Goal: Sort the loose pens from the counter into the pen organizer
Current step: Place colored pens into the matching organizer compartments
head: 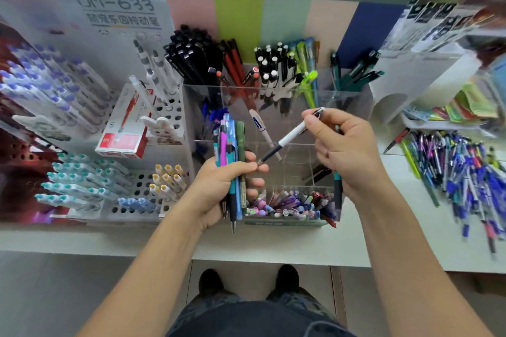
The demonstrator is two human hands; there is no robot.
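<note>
Surface [287, 243]: a white counter running left to right, carrying the display racks and the sorting box.
Loose pens [454, 172]: a wide, blurred heap lying on the surface at the right, well apart from both hands; most of the task looks undone.
Pen organizer [276, 145]: a clear, many-celled box in the middle, straight ahead of the person. Far cells stand full of black, red, white-capped and green pens; a near cell holds a jumble of mixed colours; the middle cells are nearly bare.
Step in hand: judged as deciding where one pen belongs, with a batch already gathered and waiting.
Left hand [227, 186]: forearm reaching in from the near left, grip clenched round a bundle of pens [231, 156] that stands upright, tips downward, over the organizer's near left corner.
Right hand [347, 150]: forearm coming in from the near right, held over the organizer; thumb and forefinger pinch the far end of a black and white pen [287, 139], while the lower fingers also hold a dark teal pen [337, 189] pointing down.
Black and white pen: slanted, its near tip just beside or touching the left fingers; which, I cannot tell.
Next move: probably needs matching this pen to a cell of like pens, then lowering it in tip first without fouling the dividers.
</note>
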